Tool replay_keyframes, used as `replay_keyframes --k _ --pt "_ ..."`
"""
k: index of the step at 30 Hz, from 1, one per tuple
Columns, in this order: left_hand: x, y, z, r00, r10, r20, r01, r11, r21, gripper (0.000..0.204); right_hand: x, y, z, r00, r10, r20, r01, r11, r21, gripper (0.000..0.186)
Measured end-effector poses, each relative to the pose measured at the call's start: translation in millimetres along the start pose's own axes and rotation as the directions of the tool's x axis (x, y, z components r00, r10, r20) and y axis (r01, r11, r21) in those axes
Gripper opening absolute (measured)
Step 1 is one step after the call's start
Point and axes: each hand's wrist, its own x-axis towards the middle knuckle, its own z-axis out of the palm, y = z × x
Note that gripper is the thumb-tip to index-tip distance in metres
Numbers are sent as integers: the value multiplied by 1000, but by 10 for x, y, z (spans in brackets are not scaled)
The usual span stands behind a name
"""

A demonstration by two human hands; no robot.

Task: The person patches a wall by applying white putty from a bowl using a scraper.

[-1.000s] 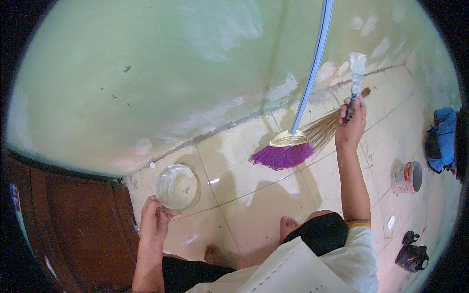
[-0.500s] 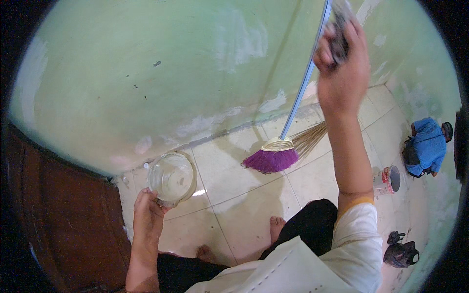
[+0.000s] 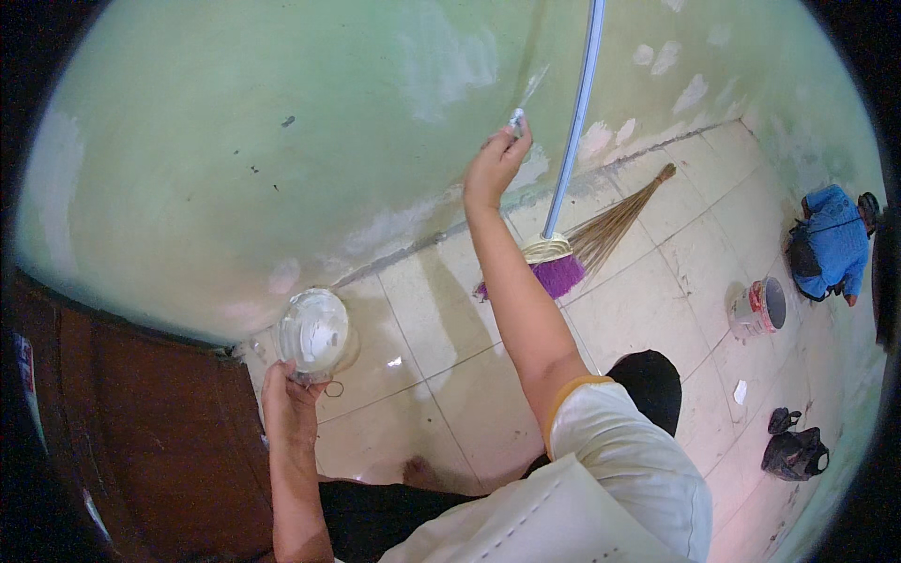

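Note:
My left hand (image 3: 291, 402) grips the rim of a round clear plastic tub (image 3: 314, 333), tilted so that whitish paste shows inside. Stretched out toward the green wall (image 3: 366, 159), my right hand (image 3: 495, 167) is closed around a putty knife (image 3: 518, 114). Its thin blade appears nearly edge-on and points up and right, close to the wall; whether it touches cannot be made out. Pale patches (image 3: 450, 70) mark the wall nearby. Just right of the right hand, a broom (image 3: 560, 272) with purple bristles and a light blue handle leans, partly hidden by my forearm.
A stick broom (image 3: 624, 220) lies along the wall's foot. To the right are a bucket (image 3: 758, 308), a black bag (image 3: 796, 455) and a crouching person in blue (image 3: 831, 242). A brown wooden panel (image 3: 160, 422) stands at left; pale tiles (image 3: 479, 413) cover the floor.
My right hand has swung left and down from the upper right, bringing the putty knife near the wall. The tub in my left hand has tilted, and the view has shifted slightly.

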Motion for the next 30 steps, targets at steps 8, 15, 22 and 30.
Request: replay_keyframes --k 8,15,22,30 --pt "100 -31 343 1000 -2 4 2 1000 -15 42 590 281 2 991 -121 -54 108 975 -195 41" --pt "202 -301 531 995 -94 -34 96 994 49 36 157 480 89 984 -104 147 140 956 -259 43" --pt "476 -454 269 997 -78 2 77 993 92 51 620 389 -15 993 -115 -34 104 966 -235 41" --pt "478 -512 363 991 -120 -51 123 991 58 28 -12 501 -9 994 -17 107 43 969 -245 39"
